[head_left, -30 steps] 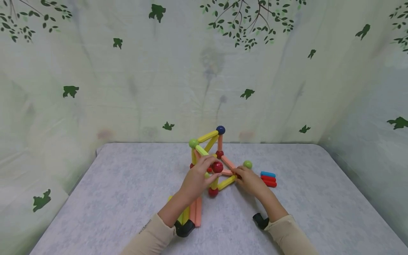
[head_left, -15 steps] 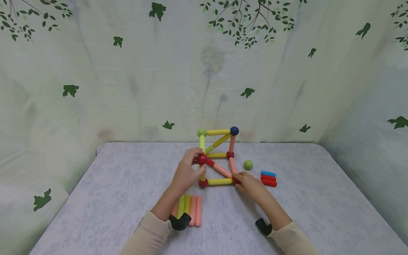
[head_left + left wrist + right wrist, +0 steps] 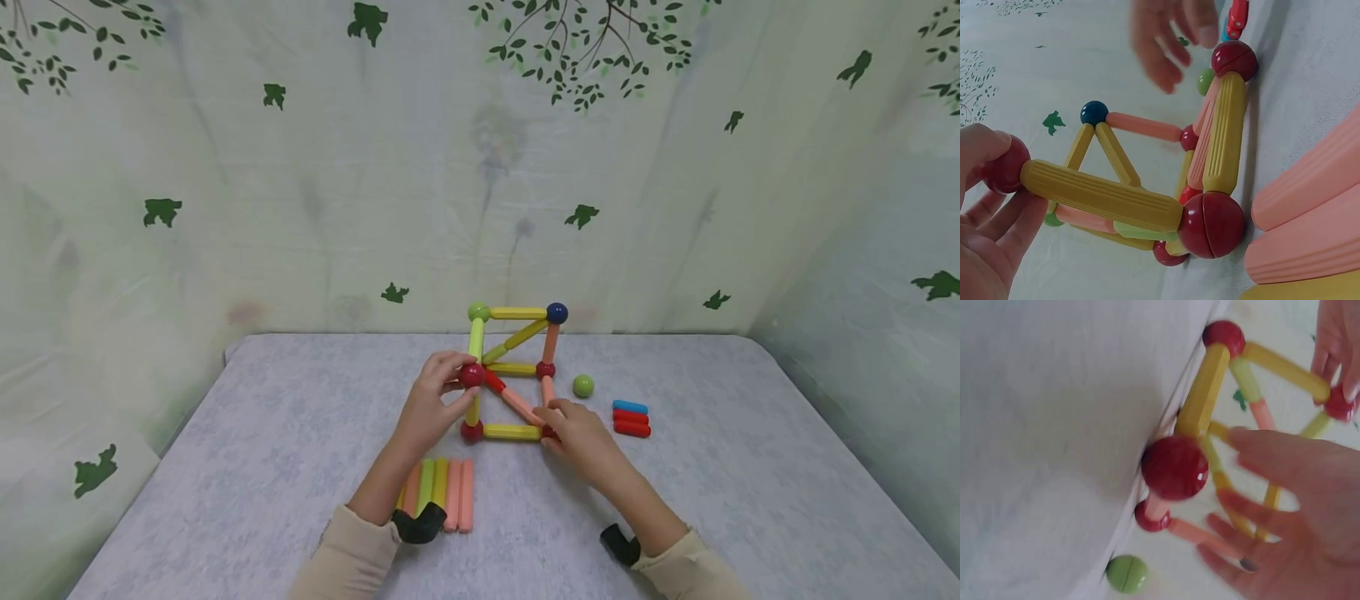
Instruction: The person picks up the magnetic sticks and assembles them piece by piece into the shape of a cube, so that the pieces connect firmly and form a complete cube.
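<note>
A frame of magnetic rods and balls stands mid-table, with yellow rods (image 3: 512,432), pink rods and a blue ball (image 3: 557,313) at its back right top. My left hand (image 3: 431,402) pinches the red ball (image 3: 1009,165) atop the front left yellow upright rod (image 3: 1104,197). That upright's foot sits on another red ball (image 3: 1211,225). My right hand (image 3: 588,446) is beside the front right red ball (image 3: 1174,467). In the right wrist view its fingers (image 3: 1254,506) are spread and slightly blurred, holding nothing. A green ball (image 3: 478,312) marks the back left top corner.
In front of the frame lies a row of several loose rods (image 3: 467,496), pink, yellow and green. To the right are a loose green ball (image 3: 583,385), a short blue rod (image 3: 630,407) and short red rods (image 3: 632,429). A leaf-patterned cloth (image 3: 360,183) hangs behind the table.
The frame has turned and shifted so its front now faces me squarely. My left hand moved left with the red ball; my right hand has come off the front right corner ball.
</note>
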`<state>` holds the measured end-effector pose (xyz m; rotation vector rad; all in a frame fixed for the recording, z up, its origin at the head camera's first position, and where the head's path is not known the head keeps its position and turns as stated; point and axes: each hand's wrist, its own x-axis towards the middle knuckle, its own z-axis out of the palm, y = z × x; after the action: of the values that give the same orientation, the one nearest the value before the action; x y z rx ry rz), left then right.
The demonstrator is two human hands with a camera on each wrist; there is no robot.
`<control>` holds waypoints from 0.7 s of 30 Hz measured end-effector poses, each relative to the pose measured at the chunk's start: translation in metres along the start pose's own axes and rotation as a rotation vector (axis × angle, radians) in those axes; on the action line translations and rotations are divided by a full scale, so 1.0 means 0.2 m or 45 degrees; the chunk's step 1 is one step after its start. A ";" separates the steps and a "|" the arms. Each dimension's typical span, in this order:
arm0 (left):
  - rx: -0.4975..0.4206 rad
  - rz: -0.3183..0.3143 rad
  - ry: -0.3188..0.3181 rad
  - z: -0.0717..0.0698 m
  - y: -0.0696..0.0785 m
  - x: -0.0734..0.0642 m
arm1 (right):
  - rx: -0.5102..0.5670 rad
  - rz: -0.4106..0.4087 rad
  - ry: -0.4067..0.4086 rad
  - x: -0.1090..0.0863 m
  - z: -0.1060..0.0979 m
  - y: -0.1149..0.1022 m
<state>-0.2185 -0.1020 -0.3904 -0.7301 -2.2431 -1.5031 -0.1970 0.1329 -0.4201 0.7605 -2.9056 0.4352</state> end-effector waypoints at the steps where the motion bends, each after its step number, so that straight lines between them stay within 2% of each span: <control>1: -0.002 -0.001 -0.002 0.00 0.00 0.00 | 0.015 -0.075 0.021 0.00 0.00 -0.02; 3: -0.009 -0.007 -0.008 0.00 -0.01 0.00 | 0.072 -0.226 0.009 0.01 0.01 -0.06; 6: -0.017 -0.025 -0.016 0.00 -0.02 0.00 | 0.146 -0.431 -0.124 0.03 0.04 -0.13; 9: -0.024 -0.041 -0.020 0.00 -0.02 0.01 | 0.173 -0.562 -0.253 0.04 0.08 -0.19; 14: 0.004 -0.057 -0.024 -0.01 -0.03 0.01 | 0.128 -0.652 -0.327 0.08 0.12 -0.24; 21: -0.001 -0.064 -0.036 -0.02 -0.04 0.02 | 0.007 -0.710 -0.225 0.11 0.15 -0.25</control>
<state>-0.2272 -0.1076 -0.3932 -0.7041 -2.2978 -1.5258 -0.1927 0.0714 -0.4329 1.6112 -2.6623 0.3226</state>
